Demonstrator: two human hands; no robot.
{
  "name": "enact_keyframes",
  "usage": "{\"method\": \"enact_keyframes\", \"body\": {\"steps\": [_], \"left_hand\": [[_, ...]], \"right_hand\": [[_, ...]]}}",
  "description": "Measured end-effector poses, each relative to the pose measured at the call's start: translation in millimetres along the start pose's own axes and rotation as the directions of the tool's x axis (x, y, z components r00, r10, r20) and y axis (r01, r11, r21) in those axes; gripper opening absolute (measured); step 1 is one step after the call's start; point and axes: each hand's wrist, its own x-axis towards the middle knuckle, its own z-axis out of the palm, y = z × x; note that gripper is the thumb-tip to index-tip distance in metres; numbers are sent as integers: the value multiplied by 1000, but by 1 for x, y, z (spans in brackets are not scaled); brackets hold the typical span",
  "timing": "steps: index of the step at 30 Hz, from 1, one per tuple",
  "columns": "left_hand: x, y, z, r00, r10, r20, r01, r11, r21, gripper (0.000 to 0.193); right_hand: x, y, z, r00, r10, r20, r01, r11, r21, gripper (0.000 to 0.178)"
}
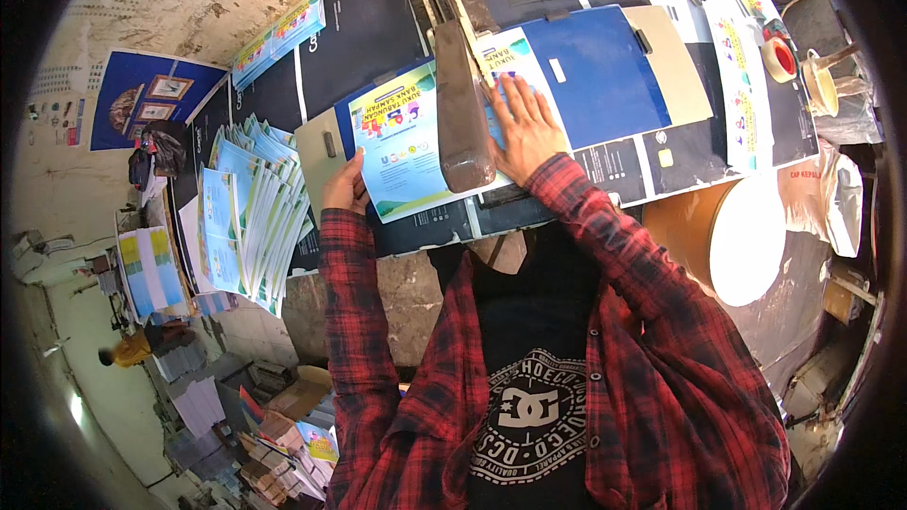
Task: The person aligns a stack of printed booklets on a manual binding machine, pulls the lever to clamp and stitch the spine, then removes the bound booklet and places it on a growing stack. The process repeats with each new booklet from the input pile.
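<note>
Spreading the right grip point(521, 127) flat, released rather than clenched, on the light-blue printed paper point(406, 156), just beside the long brown bar point(461, 113). Curling the left grip point(347, 187) at the outer left border of the paper; not telling from this view whether pinching or merely steadying. As for the paper, lying toward the near edge of the surface point(368, 28), roughly midway between left and right edges, showing on both sides of the bar; not revealing whether joined beneath. Looking thin and light: probably flexing readily, creasing under a hard squeeze, sliding easily over the blue board point(614, 85) seemingly underneath. Likely responding best to a gentle pinch on the outer border or near left corner, with flat pressure close to the bar for resisting skew. Noting also a pile of booklets point(260, 217) fanning over the near left corner of the surface; probably weighing more together, shedding loose copies without support along 2 opposite edges.
</note>
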Motion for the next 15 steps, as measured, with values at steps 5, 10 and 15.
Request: {"method": "enact_keyframes", "body": {"steps": [5,10,15], "left_hand": [[3,1,-10,999,-31,16,30,999,28,31],[3,0,2,999,-31,22,30,999,31,32],[9,-3,4,997,-25,74,23,999,25,42]], "right_hand": [[1,-3,-4,1000,-2,13,2,1000,17,70],[0,6,-5,1000,29,4,-29,999,15,71],[0,16,-8,999,41,-4,-41,999,6,72]]}}
